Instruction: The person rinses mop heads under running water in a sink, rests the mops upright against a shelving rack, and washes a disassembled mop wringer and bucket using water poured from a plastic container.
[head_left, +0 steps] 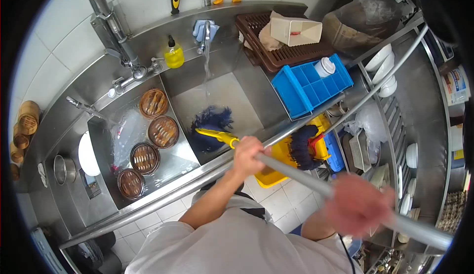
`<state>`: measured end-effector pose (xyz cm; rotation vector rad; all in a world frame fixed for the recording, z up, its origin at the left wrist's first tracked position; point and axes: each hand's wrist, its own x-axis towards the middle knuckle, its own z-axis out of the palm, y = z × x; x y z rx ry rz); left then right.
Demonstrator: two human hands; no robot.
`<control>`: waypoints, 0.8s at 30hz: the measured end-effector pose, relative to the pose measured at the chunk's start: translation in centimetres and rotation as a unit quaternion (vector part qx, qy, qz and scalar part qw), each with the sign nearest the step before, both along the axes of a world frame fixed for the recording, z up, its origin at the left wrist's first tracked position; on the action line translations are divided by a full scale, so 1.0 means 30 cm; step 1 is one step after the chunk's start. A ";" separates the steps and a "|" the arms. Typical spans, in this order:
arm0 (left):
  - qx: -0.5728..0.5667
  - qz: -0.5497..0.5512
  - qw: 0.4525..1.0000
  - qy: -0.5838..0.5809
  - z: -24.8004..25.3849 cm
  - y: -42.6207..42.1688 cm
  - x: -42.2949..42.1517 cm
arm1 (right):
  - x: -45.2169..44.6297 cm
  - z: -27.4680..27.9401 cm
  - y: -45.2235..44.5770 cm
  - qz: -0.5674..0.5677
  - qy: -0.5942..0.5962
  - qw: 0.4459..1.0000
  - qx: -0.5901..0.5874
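My left hand (248,156) is wrapped round the grey pole of a mop (291,173), just behind its yellow clamp (217,136). Further up the same pole, my right hand (358,205) is closed on it, smeared by motion. The mop's dark blue strands (213,118) lie in the right-hand sink basin (239,93). Water runs from a tap (206,39) into that basin, beyond the strands.
Several bamboo steamers (163,131) sit in the left basin under running water. A blue divided caddy (312,87) and a brown rack (256,42) stand right of the sink. Below is a yellow mop bucket (271,163) with another mop (303,148). Shelves (395,116) hold bowls.
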<state>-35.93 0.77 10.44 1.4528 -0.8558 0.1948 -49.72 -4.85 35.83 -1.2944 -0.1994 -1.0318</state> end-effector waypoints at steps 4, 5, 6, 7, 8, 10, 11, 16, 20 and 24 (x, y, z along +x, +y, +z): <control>0.257 -0.120 0.943 0.175 -0.156 0.016 0.128 | -0.031 -0.353 -0.050 0.055 0.175 0.975 0.123; 0.206 -0.137 0.960 0.134 -0.136 0.013 0.112 | -0.047 -0.297 -0.062 0.058 0.165 0.980 0.093; 0.192 -0.117 0.972 0.069 0.000 0.028 0.091 | -0.002 -0.185 -0.025 0.065 0.093 0.993 0.032; 0.187 -0.086 0.977 0.058 0.012 0.037 0.059 | 0.043 -0.071 0.013 0.076 0.016 0.997 -0.024; 0.179 -0.057 0.981 0.046 0.013 0.040 0.034 | 0.054 -0.125 0.013 0.073 0.020 0.997 -0.020; 0.232 -0.091 0.964 0.094 -0.189 0.026 0.111 | 0.065 -0.330 -0.041 0.100 0.144 0.980 0.095; 0.292 -0.122 0.938 0.144 -0.299 0.035 0.145 | 0.126 -0.400 -0.030 -0.095 0.316 0.931 -0.155; 0.194 -0.071 0.978 0.010 0.029 -0.006 0.153 | 0.121 -0.131 -0.088 0.088 0.079 0.991 0.060; 0.255 -0.080 0.962 0.058 -0.207 0.013 0.233 | 0.199 -0.388 -0.104 0.075 0.182 0.980 -0.006; 0.274 -0.145 0.950 -0.035 -0.313 0.050 0.323 | 0.199 -0.380 -0.004 0.075 0.153 0.985 0.005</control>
